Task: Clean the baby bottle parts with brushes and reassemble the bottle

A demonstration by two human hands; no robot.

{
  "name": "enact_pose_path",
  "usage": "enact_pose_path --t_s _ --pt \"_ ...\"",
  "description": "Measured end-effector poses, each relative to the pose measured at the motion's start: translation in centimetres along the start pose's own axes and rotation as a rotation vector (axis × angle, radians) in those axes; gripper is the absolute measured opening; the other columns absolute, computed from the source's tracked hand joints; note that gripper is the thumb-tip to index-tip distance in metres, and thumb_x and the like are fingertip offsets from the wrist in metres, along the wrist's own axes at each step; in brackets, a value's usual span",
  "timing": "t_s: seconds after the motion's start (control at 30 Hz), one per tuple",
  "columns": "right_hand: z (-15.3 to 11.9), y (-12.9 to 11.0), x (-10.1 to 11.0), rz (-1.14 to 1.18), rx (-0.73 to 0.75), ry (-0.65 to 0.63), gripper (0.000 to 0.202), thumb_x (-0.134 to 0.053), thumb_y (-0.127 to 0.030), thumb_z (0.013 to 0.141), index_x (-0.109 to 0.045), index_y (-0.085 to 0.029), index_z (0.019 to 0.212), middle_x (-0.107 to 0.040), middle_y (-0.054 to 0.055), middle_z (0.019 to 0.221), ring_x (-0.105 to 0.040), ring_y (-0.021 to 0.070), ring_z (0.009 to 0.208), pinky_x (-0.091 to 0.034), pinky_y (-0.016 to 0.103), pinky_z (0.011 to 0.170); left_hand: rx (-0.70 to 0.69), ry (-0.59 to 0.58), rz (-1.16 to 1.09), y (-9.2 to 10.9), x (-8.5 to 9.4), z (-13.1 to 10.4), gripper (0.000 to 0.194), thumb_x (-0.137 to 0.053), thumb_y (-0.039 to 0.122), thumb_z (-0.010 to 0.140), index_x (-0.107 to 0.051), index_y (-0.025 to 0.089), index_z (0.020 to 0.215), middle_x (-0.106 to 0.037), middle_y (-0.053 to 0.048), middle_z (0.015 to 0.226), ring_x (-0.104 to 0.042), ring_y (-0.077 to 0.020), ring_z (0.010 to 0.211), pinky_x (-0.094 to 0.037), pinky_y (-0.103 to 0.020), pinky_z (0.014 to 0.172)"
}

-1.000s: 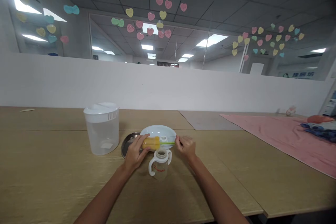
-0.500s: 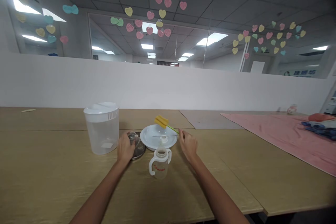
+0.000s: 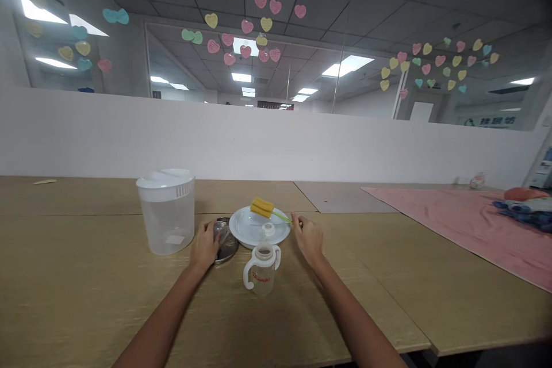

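Note:
My right hand (image 3: 307, 237) is closed on the thin green handle of a sponge brush (image 3: 262, 207). Its yellow sponge head is over the far part of a white bowl (image 3: 240, 235), in which a small white and clear bottle part (image 3: 268, 230) lies. At the left, my left hand (image 3: 205, 246) has curled fingers against a clear, rounded cap (image 3: 222, 231) at a round metal dish (image 3: 227, 252); its fingertips are partly hidden. Between my forearms a clear baby bottle (image 3: 262, 276) with white handles and red lettering stands upright, its top uncovered.
A translucent plastic bucket (image 3: 169, 218) with a white lid stands left of the dish. A pink cloth (image 3: 452, 218) covers the table (image 3: 371, 299) at the right, with folded fabric (image 3: 524, 210) on it. A white wall (image 3: 259, 144) rises behind.
The sponge head has dropped and moved slightly left over the bowl, its handle now flatter. My left hand has lowered the clear cap toward the metal dish.

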State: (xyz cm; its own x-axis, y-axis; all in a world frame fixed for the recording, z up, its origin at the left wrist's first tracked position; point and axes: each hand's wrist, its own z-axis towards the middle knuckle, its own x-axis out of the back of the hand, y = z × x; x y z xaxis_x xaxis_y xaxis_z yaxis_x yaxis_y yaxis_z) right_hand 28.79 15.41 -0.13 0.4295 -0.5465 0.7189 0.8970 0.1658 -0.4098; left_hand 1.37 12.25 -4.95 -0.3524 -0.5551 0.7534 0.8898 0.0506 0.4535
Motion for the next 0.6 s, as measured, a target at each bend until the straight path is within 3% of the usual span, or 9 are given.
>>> enact_pose_path --t_s 0.2,0.4,0.5,0.6 --pt "0.4 0.3 -0.1 -0.013 -0.065 0.027 0.042 -0.042 -0.049 0.086 -0.067 -0.019 0.072 -0.065 0.005 0.066 -0.055 0.0134 0.057 -0.020 0.024 0.050 -0.060 0.035 0.061 0.4 0.7 -0.1 0.029 -0.044 0.014 0.085 -0.053 0.013 0.111 -0.055 -0.011 0.105 -0.053 -0.0240 0.103 -0.042 -0.033 0.086" --pt "0.6 0.7 -0.3 -0.065 -0.047 0.118 0.018 -0.054 -0.030 0.077 -0.068 -0.020 0.073 -0.064 0.003 0.066 -0.055 0.0121 0.058 -0.020 0.024 0.050 -0.137 0.044 0.074 -0.1 -0.3 0.1 0.031 -0.041 0.022 0.088 -0.052 0.014 0.116 -0.055 -0.012 0.116 -0.053 -0.0236 0.102 -0.041 -0.035 0.090" --pt "0.7 0.7 -0.1 -0.078 -0.043 0.145 0.021 -0.052 -0.031 0.078 -0.068 -0.019 0.073 -0.064 0.003 0.065 -0.054 0.0115 0.056 -0.020 0.024 0.051 -0.157 0.146 0.077 0.6 0.0 0.5 0.031 -0.042 0.024 0.087 -0.054 0.013 0.113 -0.054 -0.014 0.117 -0.051 -0.0264 0.106 -0.040 -0.040 0.092" --pt "0.7 0.6 0.2 -0.095 -0.070 0.130 0.024 -0.050 -0.033 0.080 -0.068 -0.020 0.074 -0.064 0.004 0.065 -0.054 0.0122 0.054 -0.019 0.025 0.050 -0.238 0.331 0.001 2.4 2.5 -0.3 0.029 -0.041 0.026 0.088 -0.057 0.013 0.108 -0.054 -0.014 0.115 -0.048 -0.0282 0.109 -0.040 -0.044 0.093"
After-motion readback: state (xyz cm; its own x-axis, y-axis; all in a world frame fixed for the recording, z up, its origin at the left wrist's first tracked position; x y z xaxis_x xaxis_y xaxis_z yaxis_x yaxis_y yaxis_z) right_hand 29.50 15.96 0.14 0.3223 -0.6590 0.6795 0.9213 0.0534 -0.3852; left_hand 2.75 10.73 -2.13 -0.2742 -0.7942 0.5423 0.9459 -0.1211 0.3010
